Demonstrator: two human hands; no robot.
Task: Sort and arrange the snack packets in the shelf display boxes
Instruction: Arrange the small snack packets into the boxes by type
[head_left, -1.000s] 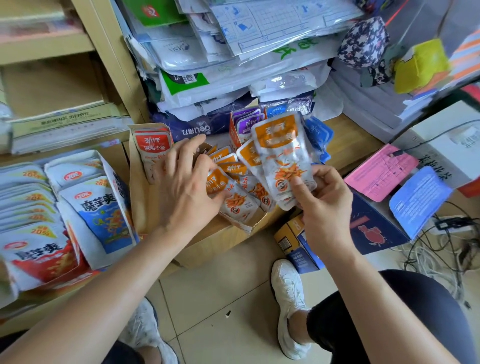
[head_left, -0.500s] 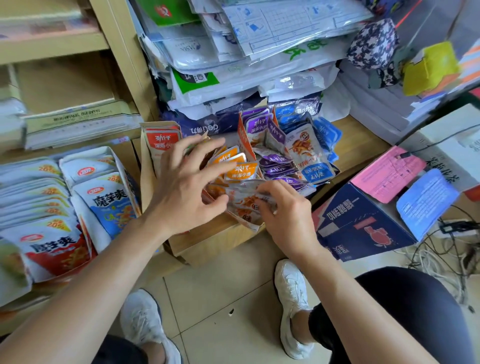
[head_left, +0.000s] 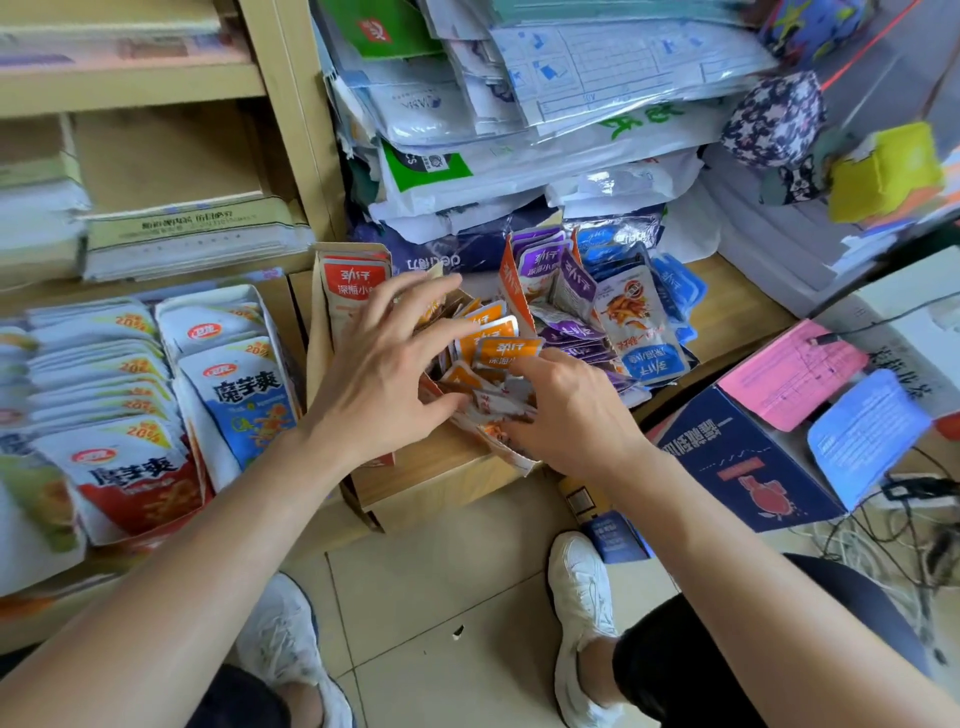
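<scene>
Both hands work inside the orange display box (head_left: 511, 452), the landmark here, where the orange snack packets (head_left: 491, 338) stand in a loose row. The left hand (head_left: 379, 384) lies spread across the rear of that row, fingers extended and open, pressing packets back rather than gripping one; the right hand (head_left: 566, 410), at the box's front corner, has its fingers curled down among the front packets, though whether they pinch a single packet I cannot tell. The step in hand looks like seating packets into the row and squaring it up — the next move probably calls for holding the gap open with the left hand while the right levels the tops. Counting: five or six orange tops show above the fingers (more are hidden beneath). Right of the box stands the purple packet box (head_left: 550, 291), with roughly eight purple packets visible; beyond it, the blue packets (head_left: 644, 332) — perhaps six. Left of the orange box, two display boxes of white konjac packets (head_left: 239, 384) sit filled.
</scene>
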